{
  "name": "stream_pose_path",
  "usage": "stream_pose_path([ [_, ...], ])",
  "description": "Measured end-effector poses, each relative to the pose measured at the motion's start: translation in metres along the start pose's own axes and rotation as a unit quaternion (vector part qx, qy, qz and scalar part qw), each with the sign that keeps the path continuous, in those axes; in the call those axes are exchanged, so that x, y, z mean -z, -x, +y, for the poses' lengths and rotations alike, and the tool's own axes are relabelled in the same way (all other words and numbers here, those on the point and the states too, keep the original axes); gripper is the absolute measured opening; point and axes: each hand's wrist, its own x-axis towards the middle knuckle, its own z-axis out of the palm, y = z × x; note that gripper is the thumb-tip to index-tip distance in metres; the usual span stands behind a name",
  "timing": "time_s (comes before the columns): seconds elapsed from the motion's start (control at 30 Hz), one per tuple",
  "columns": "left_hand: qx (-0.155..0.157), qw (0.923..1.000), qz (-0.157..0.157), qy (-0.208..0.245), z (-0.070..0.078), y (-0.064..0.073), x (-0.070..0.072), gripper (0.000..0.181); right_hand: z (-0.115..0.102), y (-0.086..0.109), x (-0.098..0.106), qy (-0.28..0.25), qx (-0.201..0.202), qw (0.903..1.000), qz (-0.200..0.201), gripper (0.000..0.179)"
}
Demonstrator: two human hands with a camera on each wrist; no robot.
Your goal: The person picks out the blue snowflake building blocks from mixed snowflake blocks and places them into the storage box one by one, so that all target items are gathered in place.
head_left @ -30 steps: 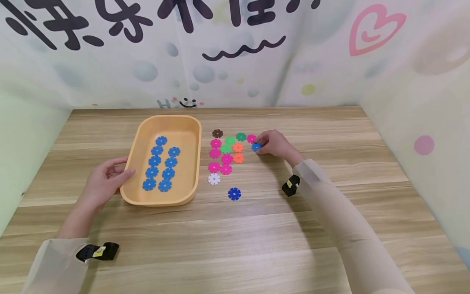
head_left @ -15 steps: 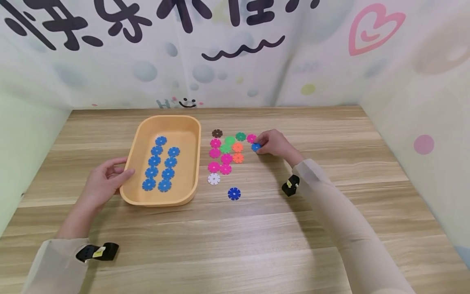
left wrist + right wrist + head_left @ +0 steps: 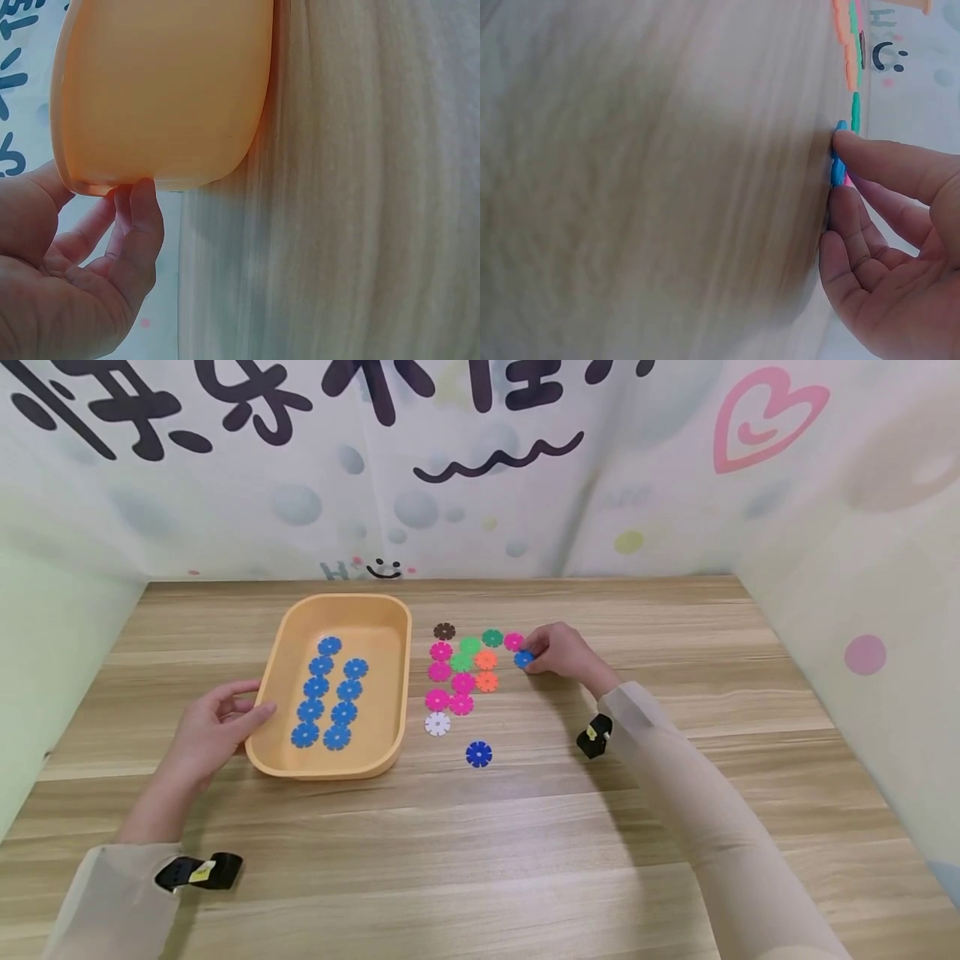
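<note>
On the left, my left hand [image 3: 210, 732] grips the side of an orange plastic tray [image 3: 402, 727], thumb over the rim and fingers on the outside wall. Two columns of blue notched snowflake discs [image 3: 315, 687] lie flat in that tray. My right hand [image 3: 564, 652] pinches a blue snowflake disc [image 3: 522, 659] at the right end of the loose discs. The right wrist view shows this blue disc [image 3: 839, 172] between thumb and fingers, low at the tabletop. Just behind it lies a pink disc [image 3: 513, 642], close to the fingertips.
Between tray and right hand lie loose discs: brown [image 3: 444, 632], dark green [image 3: 492, 638], light green, several pink, orange [image 3: 487, 681] and white [image 3: 437, 723]. A dark blue disc [image 3: 478, 754] lies apart, nearer the front. A printed cloth [image 3: 465, 527] hangs behind the wooden table [image 3: 420, 860].
</note>
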Motion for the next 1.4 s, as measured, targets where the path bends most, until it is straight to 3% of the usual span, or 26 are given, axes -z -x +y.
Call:
stream_pose_path([
  [0.27, -0.002, 1.0000, 0.001, 0.004, 0.0002, -0.0001, -0.0002, 0.060, -0.0017, 0.0023, 0.0023, 0.006, 0.003, 0.9999, 0.012, 0.031],
  [0.67, 0.004, 1.0000, 0.002, 0.000, -0.0008, 0.0002, -0.0002, 0.061, -0.0025, 0.0030, -0.0002, 0.003, -0.031, 0.9994, 0.014, 0.032],
  [1.23, 0.000, 1.0000, 0.001, -0.003, 0.0000, 0.0008, -0.0002, 0.061, -0.0037, 0.0036, -0.0001, 0.017, -0.011, 0.9996, 0.017, 0.031],
  [1.4, -0.003, 1.0000, 0.002, -0.002, -0.0005, 0.0007, -0.0006, 0.061, -0.0051, 0.0056, 0.0007, 0.006, 0.001, 0.9997, 0.025, 0.024],
])
